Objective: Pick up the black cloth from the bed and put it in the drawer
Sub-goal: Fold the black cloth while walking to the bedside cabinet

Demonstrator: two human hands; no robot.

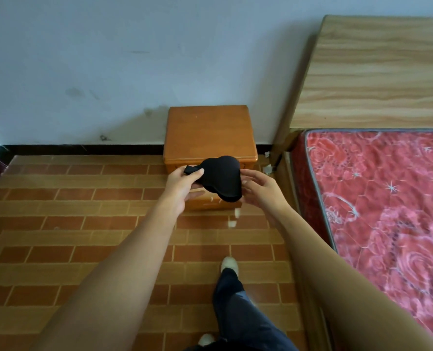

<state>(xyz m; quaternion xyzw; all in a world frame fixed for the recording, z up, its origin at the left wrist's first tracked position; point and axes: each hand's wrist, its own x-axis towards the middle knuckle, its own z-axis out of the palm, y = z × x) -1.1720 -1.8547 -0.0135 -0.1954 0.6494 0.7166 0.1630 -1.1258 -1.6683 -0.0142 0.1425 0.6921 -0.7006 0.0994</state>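
A black cloth (221, 178) with rounded padded shapes is held up in front of an orange wooden nightstand (209, 133). My left hand (182, 184) pinches its left end between thumb and fingers. My right hand (259, 190) touches its right side with spread fingers. A drawer front (205, 200) shows below the cloth, apparently pulled out; its inside is hidden by the cloth and hands. The bed (387, 198) with a red flowered mattress lies to the right.
The nightstand stands against a pale wall, beside the bed's wooden headboard (377, 72). The floor (71, 224) has a brick pattern. My leg in dark trousers (238, 307) and a white shoe (229, 264) are below. Small white scraps (233, 222) lie near the nightstand.
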